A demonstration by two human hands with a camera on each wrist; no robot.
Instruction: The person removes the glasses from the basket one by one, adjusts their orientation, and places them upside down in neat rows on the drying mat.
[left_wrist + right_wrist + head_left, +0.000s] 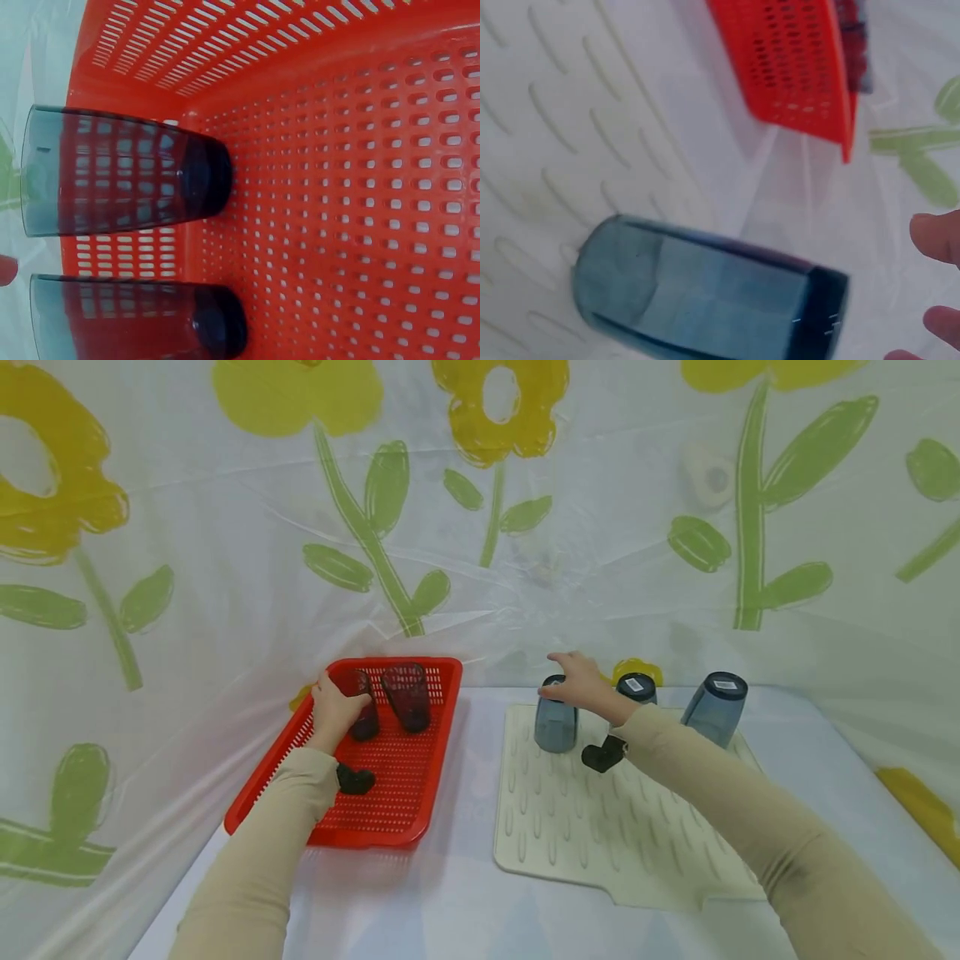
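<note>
Head view: right hand (581, 683) rests atop upturned tumbler (555, 727) on mat (600, 827).

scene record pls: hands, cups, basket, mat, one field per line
left hand: in the red basket, gripping one dark cup
second basket cup: lies beside the gripped one, untouched
right hand: fingers rest on top of a blue-grey cup; grip not clear
blue-grey cup: upside down on the cream drying mat
other mat cups: two more upside down, one behind the right wrist, one to the right
surface: white table, basket left of mat
backdrop: flower-print sheet
</note>
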